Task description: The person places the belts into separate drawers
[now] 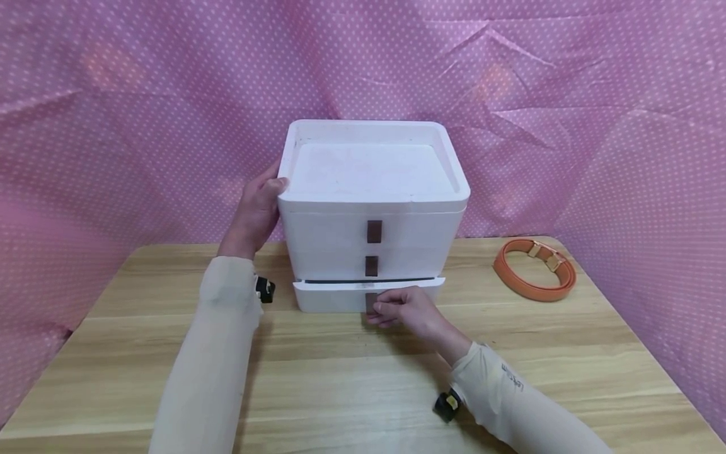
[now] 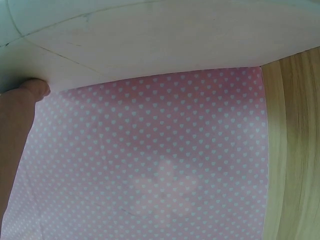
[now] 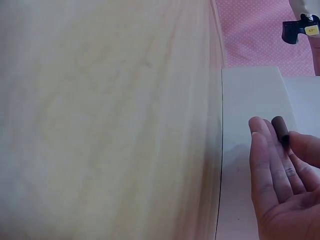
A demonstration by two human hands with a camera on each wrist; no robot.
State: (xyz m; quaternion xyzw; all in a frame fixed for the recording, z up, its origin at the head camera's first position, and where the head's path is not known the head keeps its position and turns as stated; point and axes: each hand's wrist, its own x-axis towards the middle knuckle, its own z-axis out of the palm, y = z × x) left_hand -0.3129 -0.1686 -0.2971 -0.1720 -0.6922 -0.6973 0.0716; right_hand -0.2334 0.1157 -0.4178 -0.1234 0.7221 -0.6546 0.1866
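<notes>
- Fingers (image 3: 262,167) of the right hand (image 1: 411,309) sit close together, thumb and fingers pinching the brown tab (image 1: 371,303) on the lowest drawer (image 1: 331,299).
- The left hand (image 1: 255,208) is against the left side of the white drawer unit (image 1: 323,236), its thumb at the top rim; its fingers run along the side, mostly out of sight, so how far they bend I cannot tell.
- The unit stands near the back edge of a light wood-grain table (image 1: 317,384). Its lowest drawer juts slightly forward, with a dark gap above its front; two more brown tabs are set one above the other higher up.
- A coiled orange-brown belt (image 1: 539,293) with gold-coloured metal parts lies on the table, well to the right of the unit.
- Pink cloth (image 1: 363,63) with a small pale pattern hangs behind and at both sides, creased in places; the left wrist view shows the pattern as hearts, with a faint flower shape.
- The drawer's inside is hidden beyond that gap.
- Both cream sleeves (image 1: 218,328) are cut off by the lower edge of the head view.
- In the right wrist view the wood is blurred.
</notes>
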